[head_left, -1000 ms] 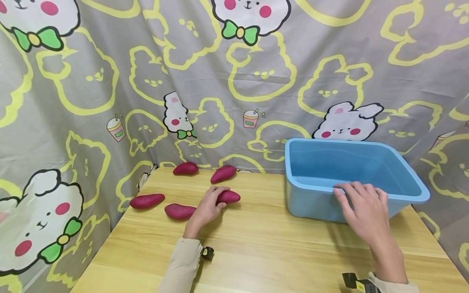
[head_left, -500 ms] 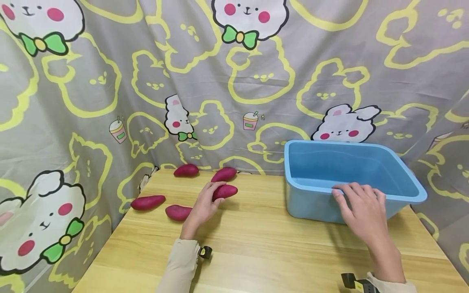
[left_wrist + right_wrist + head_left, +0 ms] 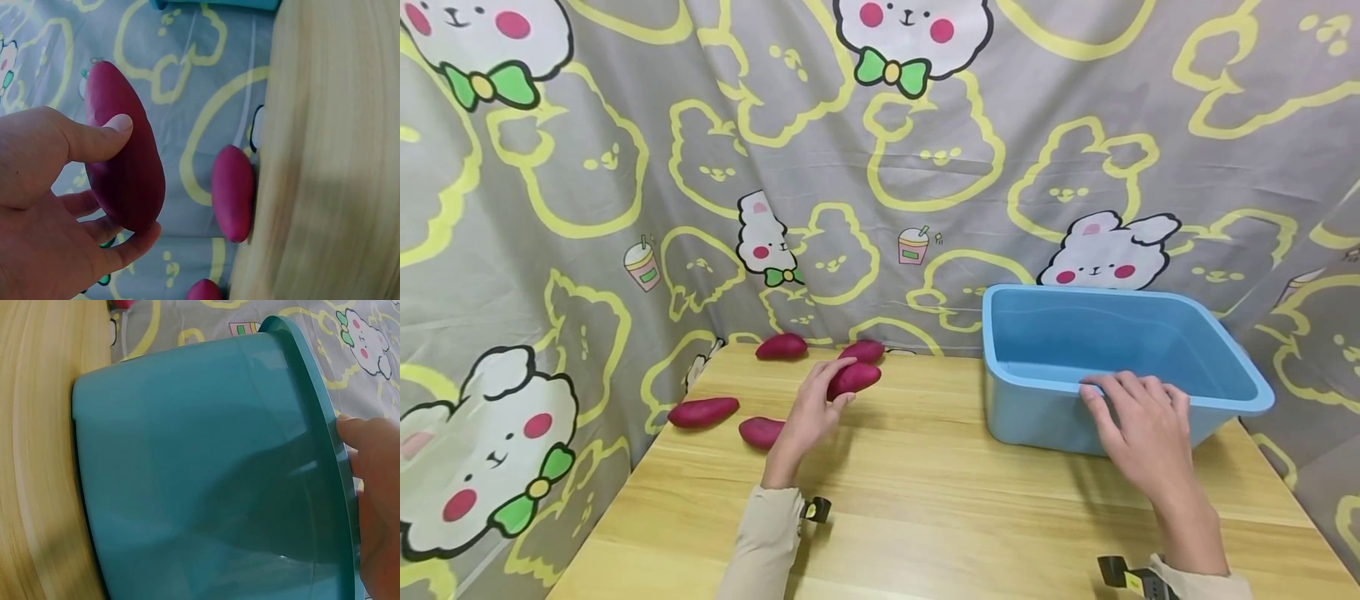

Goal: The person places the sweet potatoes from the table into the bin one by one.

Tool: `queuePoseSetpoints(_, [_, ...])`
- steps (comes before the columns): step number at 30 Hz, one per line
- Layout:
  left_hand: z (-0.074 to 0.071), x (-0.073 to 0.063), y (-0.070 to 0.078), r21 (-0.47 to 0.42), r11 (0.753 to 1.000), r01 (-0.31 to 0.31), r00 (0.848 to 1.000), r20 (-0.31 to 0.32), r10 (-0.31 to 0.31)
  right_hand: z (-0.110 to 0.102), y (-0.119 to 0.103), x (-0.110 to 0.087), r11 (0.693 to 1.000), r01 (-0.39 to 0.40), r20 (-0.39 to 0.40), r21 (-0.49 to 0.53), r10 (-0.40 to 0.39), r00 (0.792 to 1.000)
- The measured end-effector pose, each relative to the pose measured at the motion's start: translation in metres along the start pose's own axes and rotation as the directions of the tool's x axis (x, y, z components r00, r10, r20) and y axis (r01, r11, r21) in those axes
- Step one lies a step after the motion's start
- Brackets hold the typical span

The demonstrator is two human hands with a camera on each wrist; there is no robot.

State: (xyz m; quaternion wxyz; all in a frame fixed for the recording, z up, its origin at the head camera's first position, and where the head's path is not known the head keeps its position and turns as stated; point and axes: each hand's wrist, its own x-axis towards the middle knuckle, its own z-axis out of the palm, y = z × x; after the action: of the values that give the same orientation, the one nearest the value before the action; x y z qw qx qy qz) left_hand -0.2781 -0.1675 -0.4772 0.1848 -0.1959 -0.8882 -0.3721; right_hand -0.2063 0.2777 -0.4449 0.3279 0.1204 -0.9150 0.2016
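Note:
My left hand (image 3: 811, 406) grips a purple sweet potato (image 3: 855, 379), thumb on one side and fingers on the other. In the left wrist view the held sweet potato (image 3: 125, 150) is raised off the table. Just behind it in the head view lies another sweet potato (image 3: 867, 351), partly covered. A sweet potato (image 3: 762, 433) sits by my left wrist, partly hidden by the hand. Two more, a back sweet potato (image 3: 781, 346) and a left sweet potato (image 3: 703, 412), lie farther left. My right hand (image 3: 1150, 433) holds the near rim of a blue plastic tub (image 3: 1045, 417), fingers hooked over it.
The wooden table (image 3: 940, 500) meets a grey patterned curtain (image 3: 925, 183) at the back and left. The tub stands at the back right against the curtain, and no contents show in its visible inside.
My left hand has lifted the sweet potato and drawn it slightly left and back, so it now overlaps the one behind. The right hand stays on the tub rim.

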Motion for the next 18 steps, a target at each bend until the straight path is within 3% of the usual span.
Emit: queuePoseSetpoints(18, [-0.017,0.003,0.014,-0.022,0.999,-0.031,0.998,-0.047,0.03,0.0,-0.001,0.0,1.0,-0.002,-0.004,0.005,0.002,1.0])
